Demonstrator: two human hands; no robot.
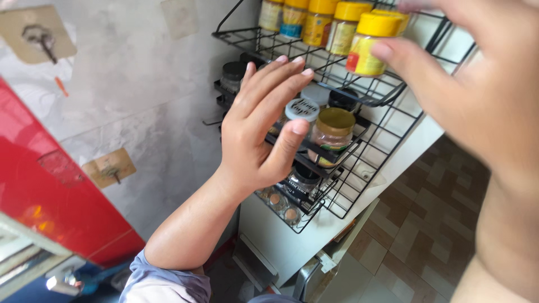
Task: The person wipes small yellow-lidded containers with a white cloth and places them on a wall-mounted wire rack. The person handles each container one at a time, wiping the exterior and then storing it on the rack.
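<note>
The one camera sat on my head, tilted and facing forward and slightly down at a black wire rack point(359, 140) on the wall. It was close: my right hand point(477, 84) blurred near the lens.

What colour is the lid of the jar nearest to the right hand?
Yellow: the jar by the right hand has a yellow lid, seen in the head view.
</note>
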